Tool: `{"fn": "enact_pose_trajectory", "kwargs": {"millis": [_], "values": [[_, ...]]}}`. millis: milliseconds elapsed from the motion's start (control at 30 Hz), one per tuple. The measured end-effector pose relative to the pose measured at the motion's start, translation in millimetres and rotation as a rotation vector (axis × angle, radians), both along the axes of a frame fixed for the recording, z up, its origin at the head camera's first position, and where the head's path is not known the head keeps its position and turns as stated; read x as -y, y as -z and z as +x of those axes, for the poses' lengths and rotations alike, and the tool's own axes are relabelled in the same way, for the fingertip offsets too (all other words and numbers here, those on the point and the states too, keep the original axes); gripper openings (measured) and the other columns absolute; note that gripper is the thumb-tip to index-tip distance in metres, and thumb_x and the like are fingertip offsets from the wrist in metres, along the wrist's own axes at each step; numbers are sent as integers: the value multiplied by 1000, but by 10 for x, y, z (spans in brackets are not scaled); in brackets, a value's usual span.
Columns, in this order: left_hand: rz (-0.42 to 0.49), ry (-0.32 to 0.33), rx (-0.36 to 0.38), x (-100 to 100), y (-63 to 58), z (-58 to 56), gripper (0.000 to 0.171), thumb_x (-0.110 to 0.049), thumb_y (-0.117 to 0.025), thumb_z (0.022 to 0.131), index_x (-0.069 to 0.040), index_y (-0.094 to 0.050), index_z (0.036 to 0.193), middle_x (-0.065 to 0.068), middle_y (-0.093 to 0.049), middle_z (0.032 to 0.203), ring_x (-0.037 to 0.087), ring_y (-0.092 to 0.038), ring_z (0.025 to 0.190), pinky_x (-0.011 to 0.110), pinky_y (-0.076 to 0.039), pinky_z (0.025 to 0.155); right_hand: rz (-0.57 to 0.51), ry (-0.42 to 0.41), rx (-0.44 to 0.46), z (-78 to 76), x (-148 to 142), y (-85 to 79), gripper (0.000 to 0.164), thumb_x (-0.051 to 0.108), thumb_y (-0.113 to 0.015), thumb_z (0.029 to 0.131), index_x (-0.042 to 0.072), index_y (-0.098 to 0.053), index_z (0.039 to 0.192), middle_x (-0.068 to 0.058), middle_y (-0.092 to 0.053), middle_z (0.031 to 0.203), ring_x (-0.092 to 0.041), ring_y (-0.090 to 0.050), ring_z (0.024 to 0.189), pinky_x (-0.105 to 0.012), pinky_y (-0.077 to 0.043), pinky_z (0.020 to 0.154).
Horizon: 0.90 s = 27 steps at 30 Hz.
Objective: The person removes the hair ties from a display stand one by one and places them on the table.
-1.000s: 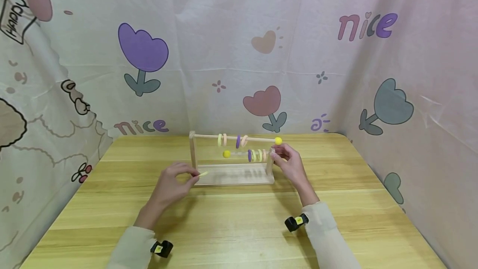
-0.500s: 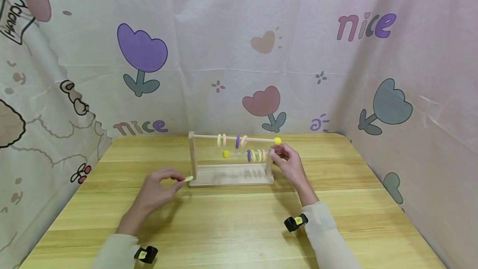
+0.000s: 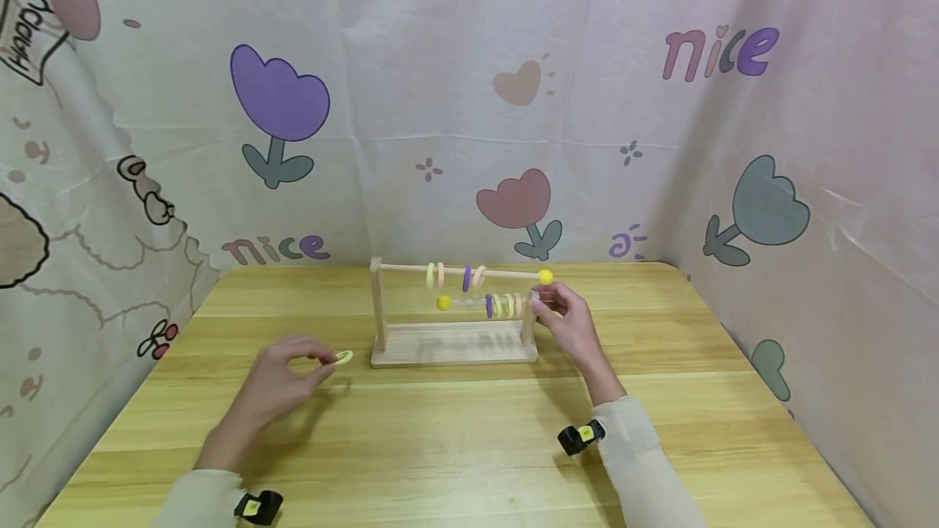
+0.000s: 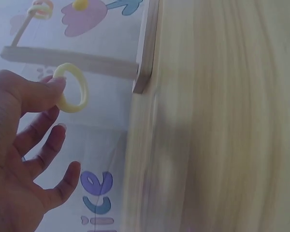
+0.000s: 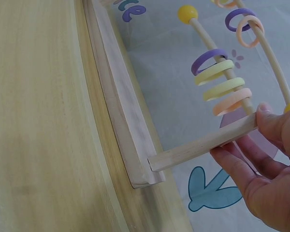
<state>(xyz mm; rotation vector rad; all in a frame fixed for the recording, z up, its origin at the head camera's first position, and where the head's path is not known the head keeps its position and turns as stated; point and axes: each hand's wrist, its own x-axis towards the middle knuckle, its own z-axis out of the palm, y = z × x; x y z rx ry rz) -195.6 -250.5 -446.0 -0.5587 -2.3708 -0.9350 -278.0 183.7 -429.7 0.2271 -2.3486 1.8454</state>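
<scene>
My left hand (image 3: 282, 377) pinches a pale yellow ring (image 4: 82, 89) between thumb and forefinger, over the table to the left of a wooden stand (image 3: 455, 353). With my right hand (image 3: 568, 324) I grip the top of the stand's short right post (image 5: 208, 142). From that post a lower rod runs left, tipped by a yellow ball (image 3: 444, 302). It carries a purple ring (image 5: 209, 59), two yellow rings and a peach ring (image 5: 232, 101). The upper rod comes from the tall left post (image 3: 379, 308) and bears several rings, with a yellow ball (image 3: 545, 277) at its right end.
The stand is on a light wooden table (image 3: 455, 446). Behind it hangs a printed cloth (image 3: 411, 104) with flowers and words, which also covers both sides. A small black camera (image 3: 258, 507) is strapped to the left wrist, another (image 3: 581, 437) to the right.
My left hand has moved left and slightly toward me, carrying the yellow ring away from the stand's left post. The right hand keeps its place on the right post.
</scene>
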Motion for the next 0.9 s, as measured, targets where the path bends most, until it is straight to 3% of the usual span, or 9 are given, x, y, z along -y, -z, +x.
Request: {"fn": "enact_pose_trajectory", "kwargs": {"millis": [433,667,900], "values": [[-80,-29,54,309,56,53,30,4,-89,71,-22,-78,81,-11,-73,83,-7,-58,86,12,-50,79,-5,7,11,2,4,-3,28,6,-66,100,-1,-64,127,-24,-65,128,-27,-65,113,-40,-63,94],[-121,-54,130,432,79,68,29,1,-89,73,-26,-78,80,-13,-73,84,-8,-58,85,26,-57,77,-5,8,6,5,2,-3,28,5,-66,100,-1,-64,127,-23,-65,127,-25,-65,112,-38,-63,93],[-162,-86,253,561,72,87,27,-5,-88,77,-29,-78,81,-12,-73,86,-9,-55,87,27,-56,77,-1,4,-5,-1,4,-1,27,5,-66,100,-1,-64,125,-24,-65,125,-24,-65,109,-37,-64,92]]}}
